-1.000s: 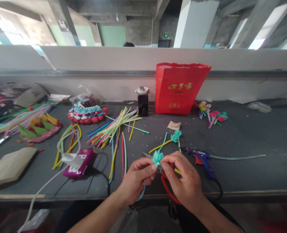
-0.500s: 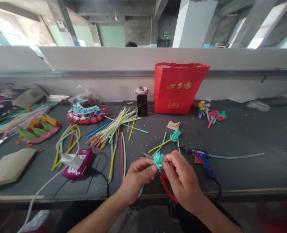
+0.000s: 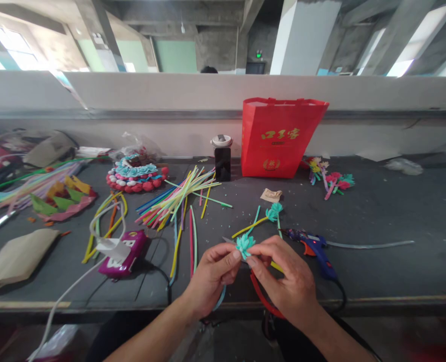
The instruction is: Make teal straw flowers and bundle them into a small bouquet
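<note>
A turquoise pipe-cleaner flower (image 3: 245, 245) is pinched between thumb and fingers of my left hand (image 3: 212, 274). My right hand (image 3: 288, 274) meets it from the other side, thumb and index finger closed at its petals and base. Below the hands lie red-handled scissors (image 3: 262, 295); their blade tip pokes out past my left fingers, the rest hidden. A second turquoise flower (image 3: 274, 211) rests just beyond, beside a yellow stem (image 3: 250, 228). To the right of my right hand sits a blue glue gun (image 3: 319, 251) with a clear glue stick (image 3: 369, 245) in its back.
Loose coloured pipe cleaners (image 3: 185, 198) spread left of centre, near a purple power strip (image 3: 126, 256) with a white charger. Behind stand a phone (image 3: 223, 164) and a red bag (image 3: 283, 138). Finished flowers (image 3: 332, 178) lie right, a beaded flower piece (image 3: 136, 176) left.
The flower has turned, so its petals look wider spread. My right fingers have shifted from below it up onto its right side. The view has moved slightly.
</note>
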